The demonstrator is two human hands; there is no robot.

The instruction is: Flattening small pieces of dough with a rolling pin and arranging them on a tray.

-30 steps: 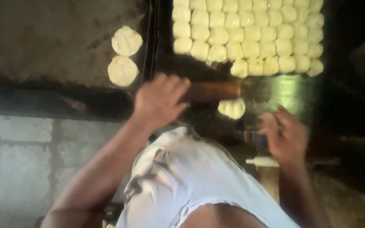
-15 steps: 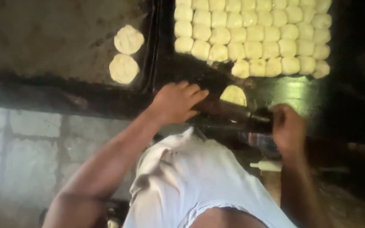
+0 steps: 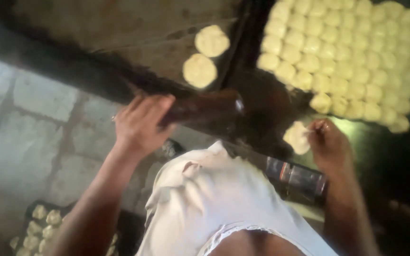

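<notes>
Now the left hand [image 3: 141, 124] has slid left and grips a dark roller [image 3: 200, 108]. Before, both hands pressed it over the dough. Close by, the right hand [image 3: 327, 142] pinches one flat dough piece [image 3: 297, 138] on the dark table [image 3: 380, 147]. Farther off, two round flat ones [image 3: 200, 71] lie on a tray [image 3: 110, 28]. Many dough balls [image 3: 347, 52] sit in rows. Stone floor [image 3: 34, 118] shows left.

This looks like a small bakery or flatbread kitchen. Rows of pale dough balls [image 3: 352, 61] fill a dark work surface, two flattened dough rounds [image 3: 205, 57] lie on a large dark metal tray [image 3: 110, 28], and another tray of dough pieces [image 3: 43, 227] sits low on the stone-tiled floor [image 3: 34, 123].
</notes>
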